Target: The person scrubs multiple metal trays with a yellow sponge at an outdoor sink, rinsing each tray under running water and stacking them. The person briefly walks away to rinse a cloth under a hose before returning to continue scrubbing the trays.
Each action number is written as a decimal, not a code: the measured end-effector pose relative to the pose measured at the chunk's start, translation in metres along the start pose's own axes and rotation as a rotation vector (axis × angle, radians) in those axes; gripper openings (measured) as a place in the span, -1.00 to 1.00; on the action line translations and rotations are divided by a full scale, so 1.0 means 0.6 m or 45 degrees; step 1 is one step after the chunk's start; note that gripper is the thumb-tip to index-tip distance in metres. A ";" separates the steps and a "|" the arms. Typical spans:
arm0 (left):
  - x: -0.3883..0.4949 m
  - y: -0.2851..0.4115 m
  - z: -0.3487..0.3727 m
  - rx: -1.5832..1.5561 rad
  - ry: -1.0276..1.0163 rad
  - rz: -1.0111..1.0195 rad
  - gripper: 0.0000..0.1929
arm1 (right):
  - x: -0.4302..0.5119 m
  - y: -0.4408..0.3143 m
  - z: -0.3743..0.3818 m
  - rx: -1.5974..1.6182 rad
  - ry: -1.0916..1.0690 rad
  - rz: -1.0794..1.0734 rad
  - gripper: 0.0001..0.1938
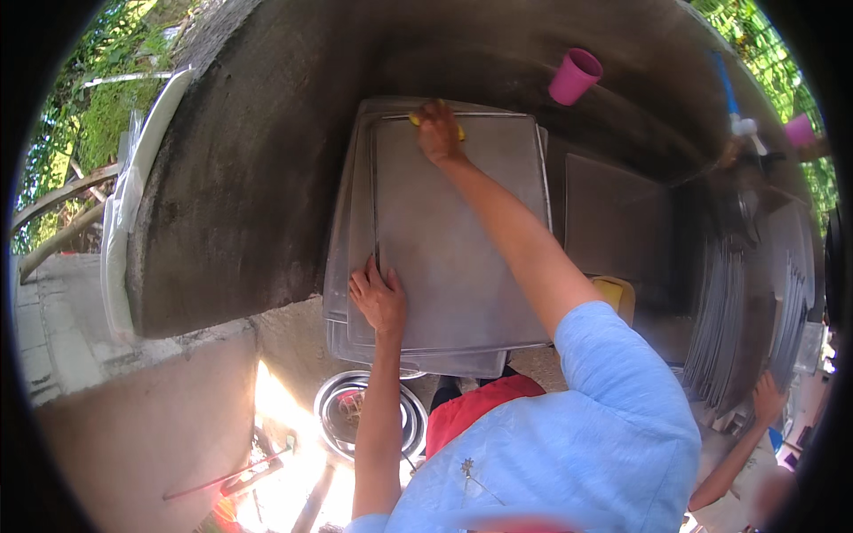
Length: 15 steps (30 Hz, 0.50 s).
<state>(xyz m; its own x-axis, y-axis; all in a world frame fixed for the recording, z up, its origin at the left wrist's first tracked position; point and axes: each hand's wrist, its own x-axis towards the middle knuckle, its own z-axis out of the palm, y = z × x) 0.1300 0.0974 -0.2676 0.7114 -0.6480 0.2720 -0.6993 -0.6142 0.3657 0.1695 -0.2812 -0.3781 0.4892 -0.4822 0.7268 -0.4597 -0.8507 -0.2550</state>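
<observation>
A flat rectangular grey metal tray [466,266] lies on top of a stack of similar trays [338,266] in front of me. My right hand [440,136] is at the far left corner of the top tray, pressing a yellow sponge [461,133] against it; the hand is slightly blurred and covers most of the sponge. Nearer to me, my left hand [378,296] rests on the tray's left edge with its fingers apart and nothing in them.
Dark concrete walls [253,166] curve around the stack. A pink plastic cup [572,80] is beyond it, and a yellow container [613,293] is right of it. More trays [716,326] stand on edge at right, by another person's hand [768,400]. Metal basins [323,413] lie below.
</observation>
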 end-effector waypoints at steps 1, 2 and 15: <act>0.001 0.000 0.000 0.002 0.024 0.018 -0.53 | -0.001 -0.049 0.028 0.076 -0.098 0.037 -0.79; 0.002 -0.002 0.000 -0.011 -0.009 -0.017 -0.54 | 0.004 -0.089 0.032 0.145 -0.093 -0.112 -0.80; 0.069 -0.024 -0.024 -0.712 0.103 -0.284 -0.53 | -0.231 -0.403 -0.320 0.948 -0.668 0.157 -0.52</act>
<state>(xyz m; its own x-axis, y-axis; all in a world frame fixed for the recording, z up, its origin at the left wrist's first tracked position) 0.1708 0.0856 -0.2490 0.8551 -0.4809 0.1939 -0.4054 -0.3870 0.8282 0.0707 0.0317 -0.2945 0.8257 -0.4568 0.3310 -0.0240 -0.6146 -0.7885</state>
